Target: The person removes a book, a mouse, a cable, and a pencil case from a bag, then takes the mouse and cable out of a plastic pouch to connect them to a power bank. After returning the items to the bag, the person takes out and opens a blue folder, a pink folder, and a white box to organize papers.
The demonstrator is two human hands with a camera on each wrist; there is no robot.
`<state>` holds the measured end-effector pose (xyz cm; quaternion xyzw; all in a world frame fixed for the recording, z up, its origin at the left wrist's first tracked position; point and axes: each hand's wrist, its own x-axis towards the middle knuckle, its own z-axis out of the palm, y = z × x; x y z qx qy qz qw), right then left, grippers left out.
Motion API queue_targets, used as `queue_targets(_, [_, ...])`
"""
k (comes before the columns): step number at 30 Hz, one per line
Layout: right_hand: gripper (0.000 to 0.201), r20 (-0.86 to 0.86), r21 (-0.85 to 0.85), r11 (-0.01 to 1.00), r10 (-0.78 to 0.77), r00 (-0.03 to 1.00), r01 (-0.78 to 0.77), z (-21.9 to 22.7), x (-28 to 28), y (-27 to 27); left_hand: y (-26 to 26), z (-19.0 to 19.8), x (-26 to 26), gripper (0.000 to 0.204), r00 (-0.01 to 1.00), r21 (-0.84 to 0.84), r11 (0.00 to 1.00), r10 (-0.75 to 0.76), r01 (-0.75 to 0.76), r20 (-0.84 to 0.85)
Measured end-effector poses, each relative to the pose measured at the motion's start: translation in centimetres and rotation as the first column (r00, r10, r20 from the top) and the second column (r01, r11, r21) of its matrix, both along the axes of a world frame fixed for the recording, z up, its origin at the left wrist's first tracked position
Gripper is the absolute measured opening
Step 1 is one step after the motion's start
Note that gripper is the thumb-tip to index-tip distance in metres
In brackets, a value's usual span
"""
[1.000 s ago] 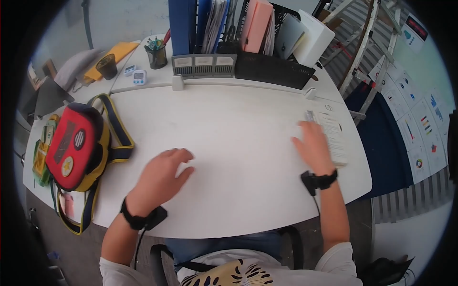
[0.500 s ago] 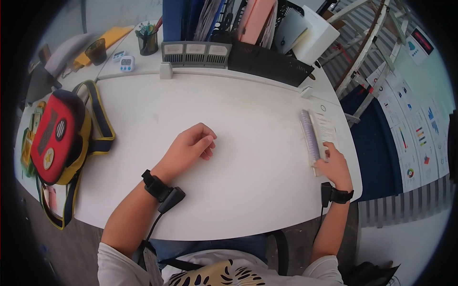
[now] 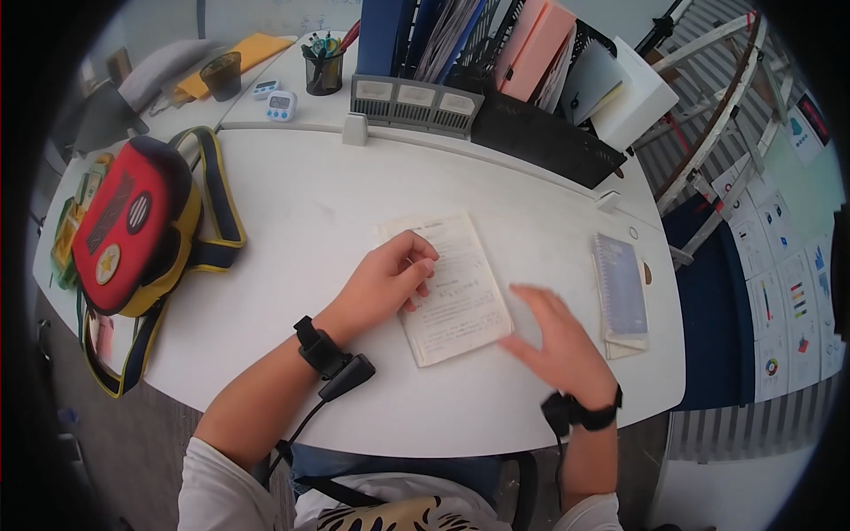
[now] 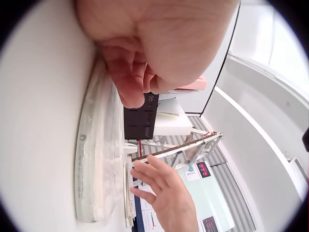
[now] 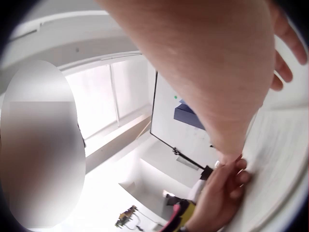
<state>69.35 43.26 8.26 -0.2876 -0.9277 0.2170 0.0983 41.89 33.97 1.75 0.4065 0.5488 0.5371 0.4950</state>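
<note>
A thin printed booklet lies flat in the middle of the white table. My left hand holds its left edge with curled fingers, thumb on top of the page. From the left wrist view the curled fingers come down on the booklet. My right hand hovers blurred just right of the booklet's lower corner, fingers spread and holding nothing. It shows again in the left wrist view. The right wrist view shows the right palm above the page.
A blue-grey notebook lies on a paper near the right edge. A red and yellow bag sits at the left. File holders, a pen cup, a timer and a white box line the back.
The booklet was not at the centre half a second ago; it now lies there under my left hand. My right hand has swung from the notebook at the right toward the centre.
</note>
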Motion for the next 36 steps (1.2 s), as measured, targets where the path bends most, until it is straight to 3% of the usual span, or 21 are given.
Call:
queue_targets(2, [0.062, 0.019, 0.073, 0.993, -0.091, 0.996, 0.09, -1.9, -1.9, 1.2, 0.0, 0.2, -0.2, 0.016, 0.999, -0.035, 0.999, 0.001, -0.002, -0.033])
queue_targets(4, [0.059, -0.017, -0.145, 0.988, -0.058, 0.998, 0.055, -3.3, -3.8, 1.7, 0.3, -0.4, -0.6, 0.016, 0.999, -0.018, 1.0, 0.008, -0.008, 0.045])
queue_targets(5, [0.057, -0.002, -0.023, 1.0, -0.003, 1.0, 0.002, -2.8, -4.3, 0.8, 0.3, -0.2, -0.7, 0.016, 0.999, -0.013, 1.0, 0.015, -0.015, 0.045])
queue_targets(9, [0.054, -0.006, 0.02, 0.997, -0.07, 0.998, 0.07, -2.6, -5.1, -0.9, 0.3, -0.3, -0.7, 0.016, 0.999, -0.024, 1.0, 0.016, -0.015, 0.046])
queue_targets(11, [0.051, -0.006, -0.134, 0.984, -0.122, 0.992, 0.12, -2.3, -5.3, -1.2, 0.4, -0.4, -0.7, 0.016, 0.999, -0.023, 1.0, 0.004, -0.003, 0.045])
queue_targets(12, [0.051, -0.005, -0.134, 0.984, -0.122, 0.993, 0.12, -2.7, -5.3, -1.0, 0.4, -0.4, -0.7, 0.015, 0.999, -0.021, 1.0, -0.005, 0.006, 0.048])
queue_targets(14, [0.048, -0.102, 0.177, 0.965, -0.18, 0.978, 0.196, -4.4, -5.3, -0.1, 0.4, -0.4, -0.6, 0.015, 0.998, -0.021, 1.0, -0.014, 0.015, 0.054])
queue_targets(15, [0.048, -0.101, 0.175, 0.965, -0.18, 0.978, 0.196, -4.9, -5.2, 0.4, 0.4, -0.4, -0.6, 0.014, 0.998, -0.021, 1.0, -0.015, 0.016, 0.054])
queue_targets(17, [0.046, -0.14, -0.029, 0.97, -0.242, 0.96, 0.24, -5.5, -5.1, 1.3, 0.3, -0.4, -0.7, 0.014, 0.999, -0.021, 1.0, -0.012, 0.014, 0.053])
queue_targets(21, [0.041, -0.197, -0.074, 0.948, -0.318, 0.928, 0.309, -4.6, -5.0, 0.6, 0.5, -0.3, -0.6, 0.012, 0.999, -0.035, 0.999, -0.015, 0.016, 0.035])
queue_targets(24, [0.038, -0.247, -0.214, 0.921, -0.373, 0.894, 0.325, -3.6, -4.9, -0.1, 0.4, -0.5, -0.6, 0.011, 0.999, -0.035, 0.999, -0.032, 0.033, 0.027])
queue_targets(26, [0.04, -0.292, -0.439, 0.839, -0.472, 0.832, 0.322, -2.8, -4.9, -0.6, 0.3, -0.4, -0.6, 0.01, 0.999, -0.02, 0.999, -0.044, 0.045, 0.027])
queue_targets(30, [0.037, -0.34, -0.57, 0.778, -0.516, 0.786, 0.265, -2.9, -4.5, -1.0, 0.2, -0.3, -0.5, 0.01, 0.997, -0.014, 0.998, -0.066, 0.066, 0.042])
queue_targets(32, [0.033, -0.339, -0.26, 0.922, -0.365, 0.867, 0.286, -3.0, -4.3, -1.1, 0.3, -0.6, -0.6, 0.011, 0.996, -0.002, 0.997, -0.078, 0.078, 0.04])
queue_targets(33, [0.033, -0.34, -0.26, 0.922, -0.364, 0.867, 0.286, -2.7, -4.5, -1.4, 0.2, -0.7, -0.7, 0.018, 0.994, 0.02, 0.995, -0.094, 0.093, 0.058])
queue_targets(35, [0.03, -0.4, 0.042, 0.988, -0.121, 0.908, 0.15, -1.4, -5.3, -2.2, 0.2, -0.7, -1.0, 0.026, 0.991, 0.043, 0.993, -0.111, 0.108, 0.073])
queue_targets(36, [0.03, -0.402, 0.041, 0.988, -0.123, 0.908, 0.152, -0.8, -5.9, -2.7, 0.1, -0.7, -1.2, 0.039, 0.957, 0.081, 0.994, -0.096, 0.076, 0.274])
